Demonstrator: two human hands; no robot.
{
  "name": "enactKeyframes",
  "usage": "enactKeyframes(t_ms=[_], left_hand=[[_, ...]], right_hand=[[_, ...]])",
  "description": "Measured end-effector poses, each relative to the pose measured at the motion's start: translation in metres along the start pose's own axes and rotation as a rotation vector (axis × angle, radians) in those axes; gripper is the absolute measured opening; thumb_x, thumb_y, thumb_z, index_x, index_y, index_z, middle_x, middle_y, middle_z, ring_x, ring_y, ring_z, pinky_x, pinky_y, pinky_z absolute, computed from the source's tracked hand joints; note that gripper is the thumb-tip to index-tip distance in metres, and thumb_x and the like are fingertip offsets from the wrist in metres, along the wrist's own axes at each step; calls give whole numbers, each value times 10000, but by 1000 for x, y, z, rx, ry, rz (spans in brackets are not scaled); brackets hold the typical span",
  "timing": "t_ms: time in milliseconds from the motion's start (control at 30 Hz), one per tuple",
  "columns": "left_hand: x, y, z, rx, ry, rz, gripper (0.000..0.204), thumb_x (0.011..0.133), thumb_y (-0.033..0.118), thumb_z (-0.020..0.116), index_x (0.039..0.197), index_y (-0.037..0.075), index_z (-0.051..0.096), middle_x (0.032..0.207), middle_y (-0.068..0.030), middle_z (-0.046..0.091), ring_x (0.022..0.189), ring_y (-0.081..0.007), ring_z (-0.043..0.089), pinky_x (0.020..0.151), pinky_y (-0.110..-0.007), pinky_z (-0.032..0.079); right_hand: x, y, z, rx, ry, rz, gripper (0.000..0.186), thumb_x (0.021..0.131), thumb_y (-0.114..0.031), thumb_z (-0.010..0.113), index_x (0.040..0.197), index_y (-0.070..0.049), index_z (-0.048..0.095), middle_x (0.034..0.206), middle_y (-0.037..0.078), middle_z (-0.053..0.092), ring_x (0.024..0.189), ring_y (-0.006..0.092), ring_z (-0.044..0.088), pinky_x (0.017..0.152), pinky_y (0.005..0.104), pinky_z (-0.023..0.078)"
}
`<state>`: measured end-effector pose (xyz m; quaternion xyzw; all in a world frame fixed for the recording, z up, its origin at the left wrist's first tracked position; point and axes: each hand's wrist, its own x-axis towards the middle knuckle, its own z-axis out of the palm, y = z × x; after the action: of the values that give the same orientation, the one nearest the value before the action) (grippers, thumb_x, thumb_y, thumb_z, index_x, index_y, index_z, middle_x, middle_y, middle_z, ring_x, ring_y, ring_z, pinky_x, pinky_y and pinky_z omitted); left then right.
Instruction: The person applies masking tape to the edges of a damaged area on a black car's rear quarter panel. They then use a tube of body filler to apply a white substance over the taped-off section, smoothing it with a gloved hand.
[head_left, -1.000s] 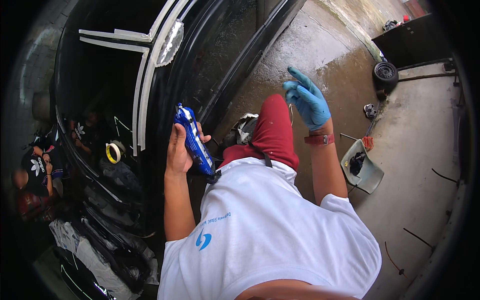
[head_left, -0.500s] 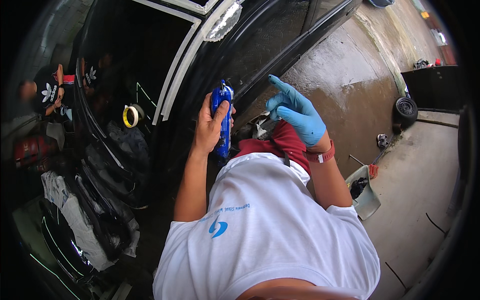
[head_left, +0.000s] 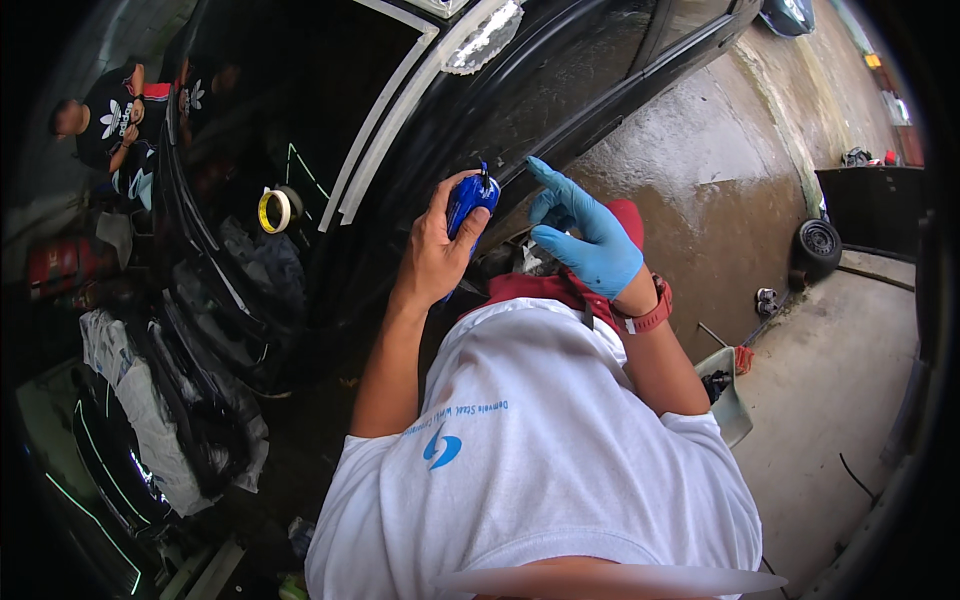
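My bare left hand [head_left: 432, 255] is wrapped round a blue container [head_left: 468, 198] with a small dark piece sticking up at its top. Its thumb presses the near face, and the lower part is mostly hidden by the hand. Just to the right, my right hand [head_left: 592, 240] wears a light blue glove. Its fingers are stretched out and the thumb stands apart, with nothing held. A gap separates the gloved fingers from the container. Both hands are in front of my body, beside a glossy black car [head_left: 540, 110].
Masking tape [head_left: 385, 105] edges a dark car panel, and a tape roll [head_left: 274, 211] rests on the glossy surface at left. Another person [head_left: 110, 120] is at far left. Plastic-covered parts [head_left: 130, 400] sit below. A wheel [head_left: 818, 245] and a pale chair [head_left: 733, 395] are at right.
My left hand has turned the container, so its top leans right and less of its side shows. The gloved hand has opened its fingers more. The whole view has shifted slightly.
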<state>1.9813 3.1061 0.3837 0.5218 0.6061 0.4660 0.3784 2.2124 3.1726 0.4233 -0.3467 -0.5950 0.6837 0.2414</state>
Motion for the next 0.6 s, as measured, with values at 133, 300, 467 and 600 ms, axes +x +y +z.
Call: enactKeyframes(t_ms=[133, 300, 467, 600], left_hand=[[-3, 7, -4, 90, -5, 7, 524, 1048, 457, 682, 1337, 24, 623, 1036, -153, 752, 962, -261, 751, 869, -381, 579], [-5, 10, -7, 223, 3, 32, 470, 1030, 404, 714, 1306, 30, 649, 1085, -178, 764, 983, -322, 764, 869, -397, 588], [-8, 15, -10, 302, -6, 77, 406, 1008, 327, 751, 1297, 55, 667, 1112, -184, 769, 1013, -351, 767, 871, -418, 595], [-10, 12, -14, 368, -24, 108, 392, 1009, 317, 748, 1290, 56, 669, 1109, -188, 766, 1006, -376, 763, 864, -428, 597]], right_hand=[[1, 5, 0, 44, -13, -10, 805, 984, -43, 718, 1691, -129, 341, 1098, -8, 594, 912, 55, 558, 804, 224, 507], [-1, -2, 2, 72, -40, 55, 770, 992, -53, 709, 1678, -120, 366, 1109, -8, 567, 894, 62, 546, 799, 231, 501], [6, -4, 7, -146, -30, -36, 726, 970, -33, 722, 1633, -194, 472, 1097, 6, 538, 867, 78, 554, 735, 236, 529], [10, 1, 7, -228, -47, -94, 707, 951, -14, 721, 1601, -196, 513, 1113, 19, 534, 919, 99, 558, 811, 254, 535]])
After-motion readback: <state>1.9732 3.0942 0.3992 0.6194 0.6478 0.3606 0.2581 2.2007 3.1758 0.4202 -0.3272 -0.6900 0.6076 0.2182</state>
